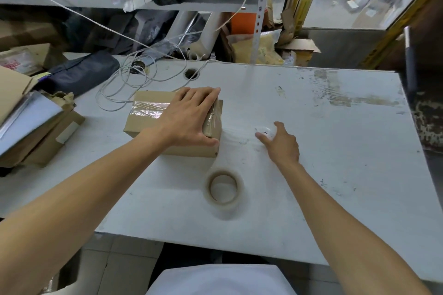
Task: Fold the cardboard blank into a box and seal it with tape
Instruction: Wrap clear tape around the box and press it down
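A closed brown cardboard box (146, 124) lies on the white table (335, 151), with clear tape across its top and down its right side. My left hand (189, 117) presses flat on the box top, fingers spread and thumb at the near right corner. A strip of clear tape (239, 135) stretches from the box's right side over the table to my right hand (282, 143), whose thumb and index finger pinch its crumpled end. The roll of clear tape (224, 189) lies flat on the table just in front of the box.
A coiled white cable (124, 79) lies behind the box beside a cable hole (191, 73). Stacked cardboard and a plastic sleeve (31, 122) crowd the table's left edge. Cluttered shelves (167, 2) stand behind. Old tape residue (359, 100) marks the right side.
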The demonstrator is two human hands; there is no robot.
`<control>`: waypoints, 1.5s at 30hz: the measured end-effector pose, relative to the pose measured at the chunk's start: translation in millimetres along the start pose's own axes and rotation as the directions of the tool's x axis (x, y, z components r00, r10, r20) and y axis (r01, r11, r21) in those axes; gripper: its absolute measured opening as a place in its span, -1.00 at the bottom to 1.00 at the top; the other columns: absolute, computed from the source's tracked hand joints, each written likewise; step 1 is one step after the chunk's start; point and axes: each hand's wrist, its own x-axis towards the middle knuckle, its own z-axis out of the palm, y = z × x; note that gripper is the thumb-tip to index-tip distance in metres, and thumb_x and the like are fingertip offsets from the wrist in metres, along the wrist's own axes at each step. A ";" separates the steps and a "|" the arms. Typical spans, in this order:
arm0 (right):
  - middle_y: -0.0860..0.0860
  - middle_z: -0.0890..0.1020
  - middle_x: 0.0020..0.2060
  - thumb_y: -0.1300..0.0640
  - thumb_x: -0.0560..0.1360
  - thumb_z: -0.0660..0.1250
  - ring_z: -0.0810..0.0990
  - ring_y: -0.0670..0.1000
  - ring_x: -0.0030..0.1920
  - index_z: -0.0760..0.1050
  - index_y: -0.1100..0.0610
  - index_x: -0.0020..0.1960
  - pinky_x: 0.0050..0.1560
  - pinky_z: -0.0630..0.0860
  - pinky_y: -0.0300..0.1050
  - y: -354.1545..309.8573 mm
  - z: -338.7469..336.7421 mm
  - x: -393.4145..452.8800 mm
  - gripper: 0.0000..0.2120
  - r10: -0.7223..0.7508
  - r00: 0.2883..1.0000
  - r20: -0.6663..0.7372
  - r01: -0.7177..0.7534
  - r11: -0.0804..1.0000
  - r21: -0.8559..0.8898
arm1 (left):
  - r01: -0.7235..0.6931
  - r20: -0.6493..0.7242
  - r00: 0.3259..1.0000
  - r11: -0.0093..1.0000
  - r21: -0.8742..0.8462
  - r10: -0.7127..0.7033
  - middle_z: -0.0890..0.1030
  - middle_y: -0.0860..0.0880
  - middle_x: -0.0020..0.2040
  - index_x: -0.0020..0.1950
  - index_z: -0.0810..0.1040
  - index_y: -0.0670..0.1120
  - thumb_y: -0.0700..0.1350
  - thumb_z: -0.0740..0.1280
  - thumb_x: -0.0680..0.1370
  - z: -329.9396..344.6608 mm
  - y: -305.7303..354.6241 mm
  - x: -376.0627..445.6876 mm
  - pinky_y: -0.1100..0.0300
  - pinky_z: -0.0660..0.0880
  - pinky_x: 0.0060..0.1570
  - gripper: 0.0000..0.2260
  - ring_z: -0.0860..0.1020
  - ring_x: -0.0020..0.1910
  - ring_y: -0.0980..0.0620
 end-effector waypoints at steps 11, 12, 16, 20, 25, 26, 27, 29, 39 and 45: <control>-0.04 0.33 0.50 -0.07 0.62 0.25 0.28 -0.10 0.48 0.23 0.04 0.54 0.41 0.23 -0.20 -161.0 5.7 -50.9 -0.46 -0.330 0.940 -0.085 0.317 0.754 0.575 | 0.373 -0.151 0.870 0.826 -0.423 -0.470 0.22 -0.20 0.57 0.59 0.17 -0.20 0.30 0.22 0.53 -25.9 -70.2 -47.0 -0.06 0.10 0.52 -0.20 0.19 0.54 -0.17; -0.04 0.25 0.55 -0.08 0.63 0.23 0.21 -0.09 0.51 0.16 0.02 0.57 0.42 0.16 -0.20 -168.9 10.9 -49.8 -0.42 -0.338 0.940 -0.051 0.302 0.749 0.590 | 0.426 -0.073 0.841 0.740 -0.520 -0.536 0.16 -0.18 0.59 0.60 0.13 -0.17 0.22 0.26 0.58 -21.3 -83.3 -53.1 0.00 0.05 0.53 -0.26 0.12 0.57 -0.14; -0.05 0.10 0.60 -0.09 0.67 0.12 0.11 -0.05 0.56 -0.01 -0.01 0.62 0.36 0.08 -0.26 -178.3 34.7 -43.5 -0.41 -0.301 0.948 0.106 0.169 0.756 0.633 | 0.396 0.187 0.835 0.330 -0.857 -0.518 0.21 -0.01 0.58 0.61 0.13 -0.06 -0.11 0.27 0.65 3.9 -98.3 -64.4 0.28 0.15 0.40 -0.43 0.24 0.52 0.03; -0.01 0.28 0.49 -0.14 0.65 0.14 0.25 -0.05 0.47 0.08 -0.02 0.61 0.41 0.15 -0.21 -175.8 42.9 -34.8 -0.42 -0.273 0.956 0.110 0.142 0.756 0.639 | 0.265 0.215 0.866 0.050 -0.963 -0.451 0.30 0.08 0.51 0.57 0.21 -0.01 -0.29 0.24 0.64 17.7 -108.2 -69.4 0.49 0.39 0.14 -0.48 0.45 0.20 0.43; 0.04 0.20 0.54 0.01 0.60 0.30 0.35 -0.01 0.45 0.09 -0.04 0.60 0.24 0.38 -0.24 -171.0 48.7 -29.8 -0.35 -0.237 0.961 0.143 0.077 0.725 0.684 | 0.215 0.265 0.878 -0.166 -0.962 -0.398 0.37 0.15 0.43 0.53 0.26 0.05 -0.24 0.26 0.63 30.9 -114.0 -67.9 0.35 0.52 -0.02 -0.51 0.58 0.07 0.25; 0.03 0.24 0.51 -0.02 0.58 0.33 0.46 -0.05 0.33 0.11 -0.05 0.59 0.12 0.45 -0.29 -169.0 49.0 -28.8 -0.34 -0.203 0.964 0.171 0.022 0.701 0.713 | 0.221 0.285 0.874 -0.201 -0.954 -0.394 0.39 0.17 0.41 0.53 0.26 0.07 -0.21 0.27 0.63 32.8 -115.6 -67.0 0.31 0.54 -0.03 -0.51 0.59 0.08 0.19; 0.01 0.29 0.46 -0.06 0.54 0.37 0.52 -0.09 0.23 0.14 -0.06 0.58 0.04 0.48 -0.30 -166.6 49.3 -27.7 -0.30 -0.180 0.966 0.188 -0.013 0.688 0.726 | 0.228 0.301 0.868 -0.220 -0.948 -0.395 0.38 0.17 0.41 0.54 0.24 0.08 -0.17 0.29 0.62 35.0 -117.2 -66.8 0.28 0.55 -0.03 -0.49 0.59 0.10 0.13; 0.01 0.37 0.38 -0.13 0.44 0.41 0.57 -0.05 0.18 0.21 -0.08 0.54 0.06 0.51 -0.22 -164.4 50.1 -26.2 -0.26 -0.177 0.958 0.224 -0.039 0.695 0.718 | 0.252 0.341 0.869 -0.272 -0.929 -0.359 0.44 0.11 0.36 0.52 0.23 0.10 -0.06 0.35 0.54 34.0 -118.1 -67.4 0.24 0.56 -0.06 -0.43 0.60 0.06 0.07; -0.04 0.51 -0.32 -0.18 0.53 0.34 0.46 -0.02 -0.29 0.39 0.09 -0.28 -0.23 0.37 -0.09 -183.6 47.8 -54.1 -0.61 -0.023 0.999 -0.026 0.032 0.893 0.449 | 0.461 0.392 0.711 -0.034 -0.887 -0.584 0.36 -0.05 0.42 0.56 0.16 -0.05 0.24 0.37 0.51 13.4 -100.4 -98.3 0.12 0.36 0.14 -0.25 0.43 0.35 -0.06; -0.06 0.41 -0.39 -0.24 0.48 0.35 0.38 -0.04 -0.35 0.30 0.09 -0.31 -0.32 0.34 -0.11 -187.8 82.1 -105.4 -0.53 -0.075 0.997 -0.018 0.077 0.957 0.281 | 0.339 0.313 0.726 -0.078 -0.938 -0.612 0.52 0.01 0.28 0.49 0.25 -0.02 0.07 0.31 0.59 14.4 -108.5 -84.1 0.15 0.46 0.04 -0.48 0.54 0.18 0.01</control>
